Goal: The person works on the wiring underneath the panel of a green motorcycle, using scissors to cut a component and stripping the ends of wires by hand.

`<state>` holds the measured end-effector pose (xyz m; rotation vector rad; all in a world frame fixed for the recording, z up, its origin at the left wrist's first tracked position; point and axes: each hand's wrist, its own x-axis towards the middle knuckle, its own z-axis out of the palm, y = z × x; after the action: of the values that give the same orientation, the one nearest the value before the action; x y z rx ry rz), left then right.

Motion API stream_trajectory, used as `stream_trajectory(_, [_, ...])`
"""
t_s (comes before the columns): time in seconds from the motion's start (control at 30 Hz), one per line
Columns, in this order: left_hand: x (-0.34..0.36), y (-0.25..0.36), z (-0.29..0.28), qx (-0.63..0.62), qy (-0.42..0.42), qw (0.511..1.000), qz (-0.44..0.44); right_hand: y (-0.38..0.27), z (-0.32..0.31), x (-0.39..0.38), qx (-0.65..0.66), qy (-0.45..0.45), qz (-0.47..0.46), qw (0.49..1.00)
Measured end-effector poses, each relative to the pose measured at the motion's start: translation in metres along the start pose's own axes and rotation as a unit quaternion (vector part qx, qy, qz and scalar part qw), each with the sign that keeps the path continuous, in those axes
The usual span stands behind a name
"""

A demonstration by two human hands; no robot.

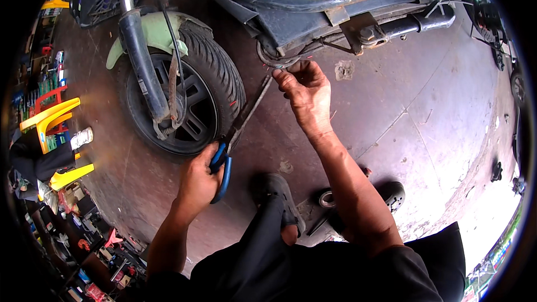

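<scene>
My left hand (197, 182) is closed round the blue handles of a long, narrow-jawed tool (222, 176) that looks like long-nose pliers. Its dark tip points up and right, ending close to my right fingers. With thumb and fingers pinched, my right hand (306, 94) is at the dark cables (271, 60) that hang in a loop under the scooter's body (296, 19). A wire seems to be between those fingertips; its end is hidden. Left of the cables stands the front wheel (190, 98), with a pale green mudguard (159, 31).
Small red scraps lie on the dark, stained floor (425, 151). A tape roll (327, 199) lies near my shoe (282, 201). Along the left are yellow chair parts (53, 114), a person's shoe (82, 137) and crowded tools and boxes (78, 212). Another wheel (518, 86) stands at the far right.
</scene>
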<state>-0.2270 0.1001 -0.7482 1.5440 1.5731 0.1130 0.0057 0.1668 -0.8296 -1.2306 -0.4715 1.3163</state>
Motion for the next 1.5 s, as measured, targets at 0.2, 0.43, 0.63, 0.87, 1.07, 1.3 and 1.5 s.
stream_trajectory(0.2, [-0.013, 0.000, 0.015, -0.113, -0.008, 0.992, -0.064, -0.001, 0.007, 0.000, -0.141, 0.054, -0.051, 0.987])
stream_trajectory(0.43, [-0.021, -0.007, 0.031, -0.111, -0.035, 0.991, -0.064, 0.001, 0.005, -0.002, -0.224, 0.100, -0.052, 0.968])
stream_trajectory(0.63, [-0.021, 0.000, 0.037, -0.164, -0.001, 0.985, -0.061, -0.001, 0.026, -0.004, -0.288, 0.207, -0.089, 0.931])
stream_trajectory(0.87, [-0.022, 0.002, 0.039, -0.194, -0.026, 0.975, -0.105, 0.018, 0.013, 0.013, -0.072, 0.184, -0.144, 0.970])
stream_trajectory(1.07, [-0.020, -0.008, 0.047, -0.159, -0.035, 0.983, -0.082, 0.010, -0.015, 0.000, 0.130, 0.032, 0.091, 0.987])
stream_trajectory(1.3, [-0.016, 0.021, 0.008, 0.172, 0.079, 0.982, -0.028, 0.007, -0.007, 0.006, 0.214, -0.006, 0.119, 0.969])
stream_trajectory(1.5, [0.008, 0.029, -0.032, 0.361, 0.154, 0.910, 0.133, 0.005, -0.004, 0.009, 0.240, 0.011, 0.140, 0.961])
